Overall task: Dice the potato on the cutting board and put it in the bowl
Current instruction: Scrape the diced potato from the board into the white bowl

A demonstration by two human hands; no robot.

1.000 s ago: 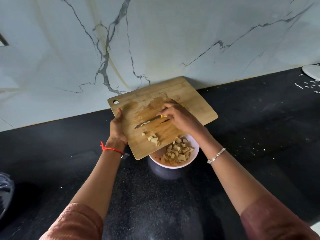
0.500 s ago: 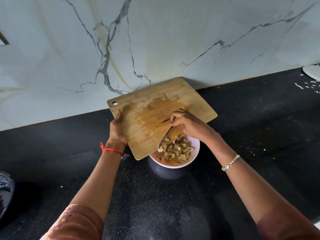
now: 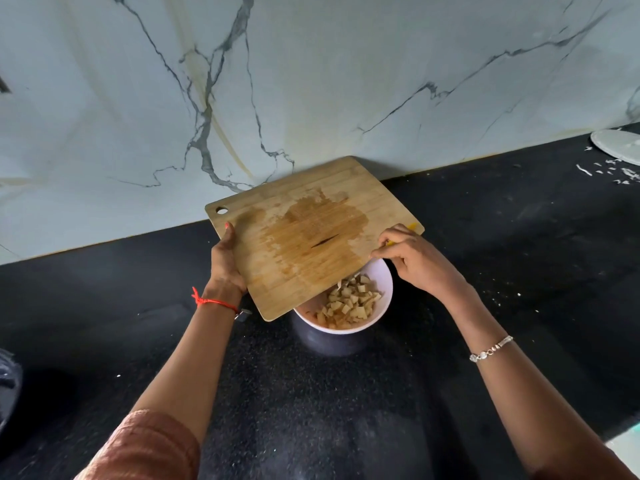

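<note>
Both hands are busy above the white bowl (image 3: 382, 299), where the diced potato (image 3: 349, 303) now lies heaped. Left hand (image 3: 225, 265) clamps the tilted cutting board (image 3: 311, 233) by its left edge; right hand (image 3: 412, 259) is closed around a yellow-handled knife (image 3: 410, 226), blade mostly hidden. Risk: the wet board slipping and knocking the bowl across the black counter (image 3: 519, 237).
</note>
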